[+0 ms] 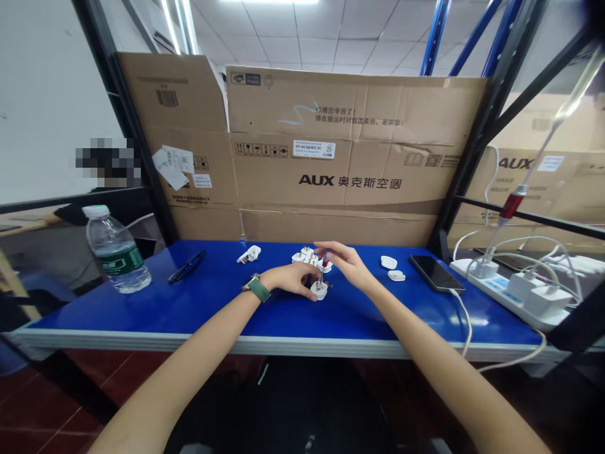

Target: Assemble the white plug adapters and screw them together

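Observation:
My left hand (292,278) rests on the blue tabletop (212,302) with its fingers closed on a small white plug (320,289), holding it upright. My right hand (341,259) hovers just above it and pinches a small red-handled screwdriver (324,260) whose tip points down at the plug. A loose heap of white plug parts (306,256) lies right behind both hands. Another white plug (249,254) lies to the left, and two white covers (392,267) lie to the right.
A water bottle (116,251) stands at the left, black glasses (186,266) beside it. A black phone (435,272) on a white cable and a power strip (510,287) with chargers sit at the right. Cardboard boxes (331,157) wall the back. Another person sits far left.

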Demonstrator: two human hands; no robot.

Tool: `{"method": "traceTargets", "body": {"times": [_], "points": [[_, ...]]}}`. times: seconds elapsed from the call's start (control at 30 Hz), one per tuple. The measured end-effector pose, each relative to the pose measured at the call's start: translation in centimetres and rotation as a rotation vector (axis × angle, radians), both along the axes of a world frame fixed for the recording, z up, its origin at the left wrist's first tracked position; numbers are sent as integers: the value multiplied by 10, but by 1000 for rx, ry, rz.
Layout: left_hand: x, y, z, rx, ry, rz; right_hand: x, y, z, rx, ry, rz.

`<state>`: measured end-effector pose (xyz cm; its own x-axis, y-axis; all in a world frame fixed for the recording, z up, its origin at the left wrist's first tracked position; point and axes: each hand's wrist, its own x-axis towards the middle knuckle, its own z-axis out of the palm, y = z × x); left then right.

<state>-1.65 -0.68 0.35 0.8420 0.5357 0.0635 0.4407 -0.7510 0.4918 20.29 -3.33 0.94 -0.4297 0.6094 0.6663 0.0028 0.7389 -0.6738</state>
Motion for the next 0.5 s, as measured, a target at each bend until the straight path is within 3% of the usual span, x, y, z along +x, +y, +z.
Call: {"method": "traceTargets", "body": {"times": [0.5], "points": [[1, 0, 0, 4, 7, 5, -6, 2, 0, -59, 46, 23]]}}
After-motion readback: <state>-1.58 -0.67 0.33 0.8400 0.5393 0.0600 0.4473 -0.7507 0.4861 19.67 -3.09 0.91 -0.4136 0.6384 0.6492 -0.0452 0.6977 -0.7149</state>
